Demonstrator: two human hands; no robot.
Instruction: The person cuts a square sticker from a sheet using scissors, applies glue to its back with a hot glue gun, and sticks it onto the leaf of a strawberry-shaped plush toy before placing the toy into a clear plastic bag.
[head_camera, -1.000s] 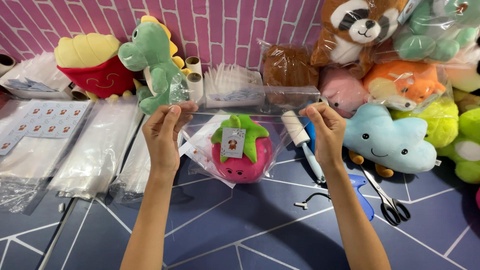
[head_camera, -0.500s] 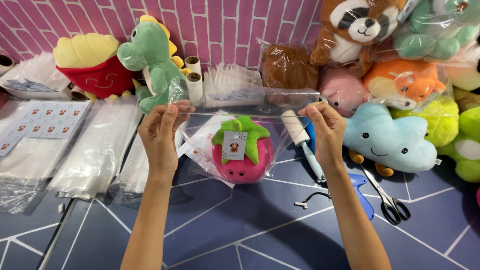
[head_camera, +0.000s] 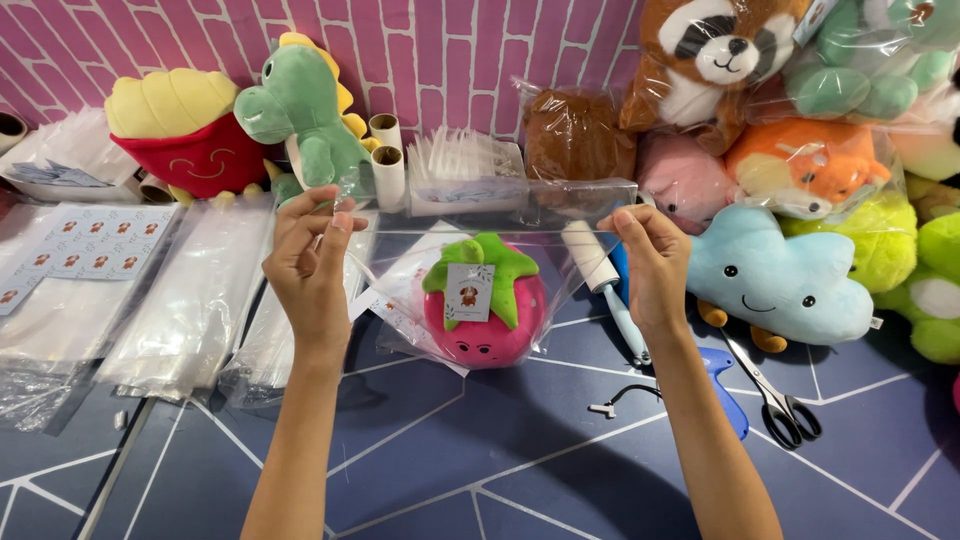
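A pink strawberry plush (head_camera: 485, 300) with green leaves and a small hang tag sits inside a clear plastic bag (head_camera: 480, 215). I hold the bag up by its top edge. My left hand (head_camera: 310, 265) pinches the bag's upper left corner, and my right hand (head_camera: 650, 260) pinches the upper right corner. The open mouth of the bag is stretched between both hands, above the dark blue table (head_camera: 450, 450).
A lint roller (head_camera: 600, 275), black scissors (head_camera: 780, 405) and a blue tool (head_camera: 725, 385) lie right of the bag. Stacks of clear bags (head_camera: 190, 300) and a sticker sheet (head_camera: 70, 245) lie left. Plush toys line the back: green dinosaur (head_camera: 305, 115), blue cloud (head_camera: 780, 280), raccoon (head_camera: 715, 50).
Both hands have stayed on the bag's top corners, with the bag and hands shifting only slightly lower in view.
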